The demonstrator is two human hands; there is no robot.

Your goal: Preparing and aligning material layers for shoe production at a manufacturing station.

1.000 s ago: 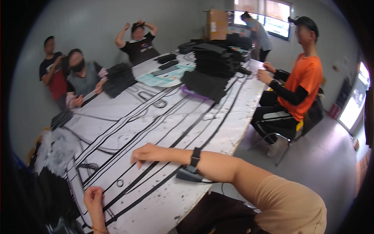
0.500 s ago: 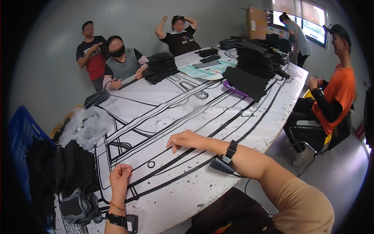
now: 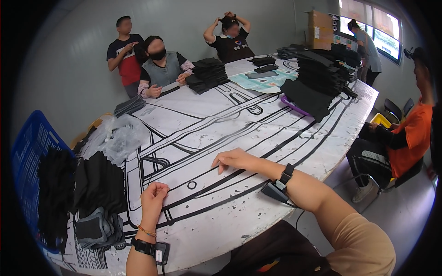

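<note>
My left hand (image 3: 153,197) rests at the near edge of the white table (image 3: 221,209) printed with black lines. Its fingers are curled together and nothing shows in them. Farther right, my right hand (image 3: 235,159) lies loosely bent over the tabletop, with the thumb and fingers a little apart and nothing held. Both wrists wear black straps with small dark boxes attached. Left of my left hand stand a stack of black cloth pieces (image 3: 99,184) and a smaller pile of grey-and-black pieces (image 3: 94,228).
A blue plastic crate (image 3: 34,133) stands at the left, near a crumpled clear plastic bag (image 3: 120,138). Black cloth stacks (image 3: 317,76) and a purple tray (image 3: 293,106) lie at the far right. Several people are around the table; one in orange (image 3: 410,142) sits at the right.
My view has turned slightly left, so the scene sits farther right. Both hands keep their poses on the table. The person at the back now has both hands on the head.
</note>
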